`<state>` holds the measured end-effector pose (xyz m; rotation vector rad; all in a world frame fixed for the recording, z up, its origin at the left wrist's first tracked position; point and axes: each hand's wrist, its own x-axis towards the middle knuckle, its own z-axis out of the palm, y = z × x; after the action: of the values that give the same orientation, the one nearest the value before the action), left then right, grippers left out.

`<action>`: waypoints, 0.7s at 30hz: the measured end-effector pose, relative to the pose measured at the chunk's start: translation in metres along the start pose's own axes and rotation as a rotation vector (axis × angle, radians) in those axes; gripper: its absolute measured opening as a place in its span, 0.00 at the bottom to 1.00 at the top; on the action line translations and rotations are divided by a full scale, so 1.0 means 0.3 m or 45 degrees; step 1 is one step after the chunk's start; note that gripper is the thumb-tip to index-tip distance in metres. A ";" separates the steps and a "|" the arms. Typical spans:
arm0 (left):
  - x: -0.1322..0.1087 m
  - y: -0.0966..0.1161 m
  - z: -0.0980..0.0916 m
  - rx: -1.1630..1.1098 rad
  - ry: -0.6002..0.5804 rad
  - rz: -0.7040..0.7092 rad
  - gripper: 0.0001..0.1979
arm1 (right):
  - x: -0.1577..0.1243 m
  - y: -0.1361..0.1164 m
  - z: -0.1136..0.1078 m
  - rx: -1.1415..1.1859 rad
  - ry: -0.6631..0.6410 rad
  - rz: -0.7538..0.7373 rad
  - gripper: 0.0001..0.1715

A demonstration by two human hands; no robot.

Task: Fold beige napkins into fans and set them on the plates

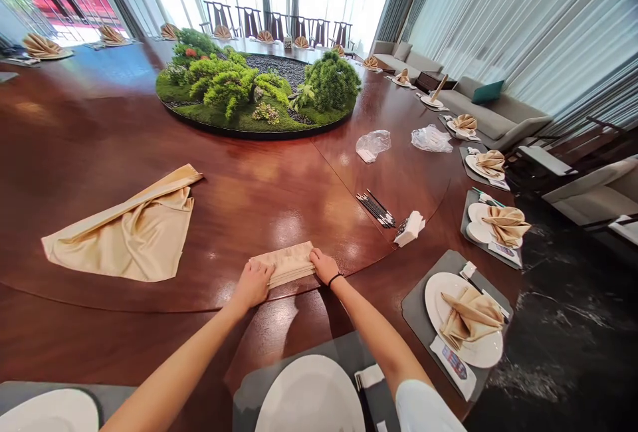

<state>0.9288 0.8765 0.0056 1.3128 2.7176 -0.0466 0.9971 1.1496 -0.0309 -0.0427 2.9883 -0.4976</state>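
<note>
A beige cloth napkin [288, 262], pleated into a narrow strip, lies on the dark wooden round table [90, 146] straight ahead of me. My left hand [253, 284] grips its left end with fingers curled over the folds. My right hand [323, 266], with a black band on the wrist, pinches its right end. A second beige napkin [127, 232] lies loose and crumpled to the left, untouched. A white plate [309, 395] on a grey placemat sits just below my arms.
Place settings with folded napkins on white plates [471, 319] line the right rim. Black chopsticks [376, 209], a white packet [409, 228] and two clear plastic bags [373, 145] lie right of centre. A green plant centrepiece [259, 86] fills the middle. Sofas stand at the right.
</note>
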 end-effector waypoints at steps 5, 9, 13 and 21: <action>0.058 0.098 0.025 -0.064 -0.069 -0.030 0.30 | -0.025 -0.078 -0.036 -0.160 0.068 -0.092 0.27; 0.080 0.068 0.025 -0.051 -0.181 0.014 0.30 | -0.002 -0.083 -0.094 -0.126 -0.042 -0.374 0.22; 0.014 -0.027 -0.044 -0.138 -0.257 0.069 0.25 | 0.055 -0.017 -0.189 0.133 -0.184 -0.357 0.12; -0.191 -0.082 -0.250 -0.412 -0.140 0.378 0.35 | 0.007 -0.085 -0.457 0.705 0.083 -0.284 0.07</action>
<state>0.9375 0.8227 0.0865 1.5387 2.2906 0.3235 0.9795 1.1694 0.1059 -0.3160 2.8022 -1.3498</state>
